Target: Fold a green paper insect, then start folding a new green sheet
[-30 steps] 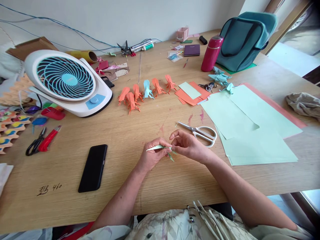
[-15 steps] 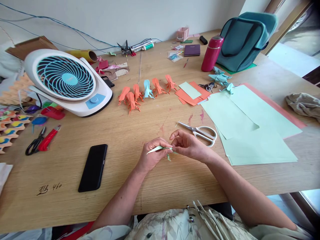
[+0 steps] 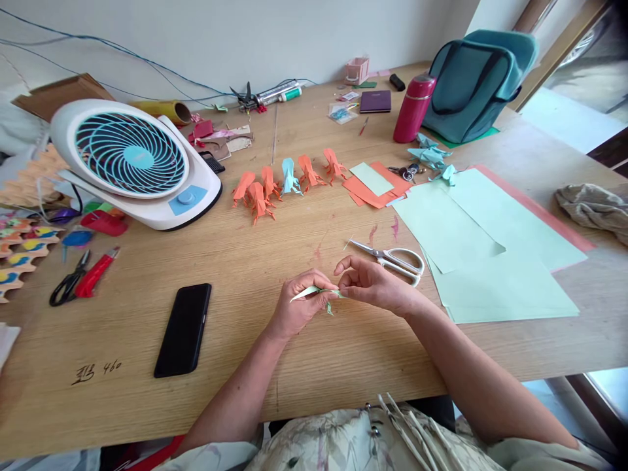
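Note:
Both my hands meet over the wooden table [image 3: 314, 366] near its front edge. My left hand [image 3: 298, 305] pinches a small folded piece of pale green paper [image 3: 305, 292], whose point sticks out to the left. My right hand [image 3: 373, 286] pinches the same folded paper from the right side, fingers curled. A thin green tip [image 3: 330, 307] pokes down between the hands. White-handled scissors [image 3: 395, 258] lie just behind my right hand.
Pale green sheets [image 3: 490, 261] lie at the right. A row of orange and blue origami figures [image 3: 284, 180] stands mid-table. A black phone [image 3: 183, 329] lies left of my hands. A white desk fan [image 3: 132, 163], red bottle [image 3: 413, 108] and teal bag [image 3: 473, 82] stand further back.
The folded paper's lower tip has drawn in closer between my fingers. My hands stay in almost the same spot.

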A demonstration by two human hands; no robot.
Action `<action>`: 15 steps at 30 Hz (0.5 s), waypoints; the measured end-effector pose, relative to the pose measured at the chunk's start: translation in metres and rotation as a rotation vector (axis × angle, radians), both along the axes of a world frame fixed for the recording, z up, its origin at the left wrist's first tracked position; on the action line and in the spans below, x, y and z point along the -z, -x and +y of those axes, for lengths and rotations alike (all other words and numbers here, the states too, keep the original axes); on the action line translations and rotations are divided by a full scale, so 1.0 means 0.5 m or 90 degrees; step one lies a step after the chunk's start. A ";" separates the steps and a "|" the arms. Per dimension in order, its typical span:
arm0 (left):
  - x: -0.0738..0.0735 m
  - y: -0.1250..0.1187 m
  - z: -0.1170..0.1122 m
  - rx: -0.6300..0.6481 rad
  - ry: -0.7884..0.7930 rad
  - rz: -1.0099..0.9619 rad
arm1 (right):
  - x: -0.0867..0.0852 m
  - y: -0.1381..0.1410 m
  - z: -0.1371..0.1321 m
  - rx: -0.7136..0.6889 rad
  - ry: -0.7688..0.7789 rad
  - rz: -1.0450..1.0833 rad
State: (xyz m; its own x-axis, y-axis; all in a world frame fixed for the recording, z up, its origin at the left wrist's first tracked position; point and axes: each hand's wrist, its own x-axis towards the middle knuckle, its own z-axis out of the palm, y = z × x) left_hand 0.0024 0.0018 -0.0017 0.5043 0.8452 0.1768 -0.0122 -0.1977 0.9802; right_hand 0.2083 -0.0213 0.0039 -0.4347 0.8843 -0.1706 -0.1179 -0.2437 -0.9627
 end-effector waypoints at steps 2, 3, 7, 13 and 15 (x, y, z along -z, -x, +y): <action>0.000 0.000 0.001 0.002 -0.015 0.008 | -0.002 0.000 0.000 0.003 0.009 0.002; 0.000 0.001 0.001 0.003 -0.023 0.012 | -0.002 0.000 0.000 0.005 0.014 0.003; -0.002 0.000 0.001 0.009 -0.056 0.025 | -0.004 0.001 -0.001 0.013 0.046 0.006; -0.003 -0.002 -0.001 0.006 -0.056 0.017 | 0.002 0.002 -0.002 0.021 0.034 0.008; 0.000 -0.003 -0.002 0.007 -0.032 0.003 | 0.006 0.004 -0.002 0.023 0.012 0.007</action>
State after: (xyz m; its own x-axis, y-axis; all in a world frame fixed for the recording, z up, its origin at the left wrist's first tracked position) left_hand 0.0039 0.0007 -0.0014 0.5152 0.8295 0.2155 -0.0095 -0.2459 0.9693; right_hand 0.2065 -0.0225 0.0010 -0.4047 0.8961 -0.1822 -0.1372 -0.2565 -0.9568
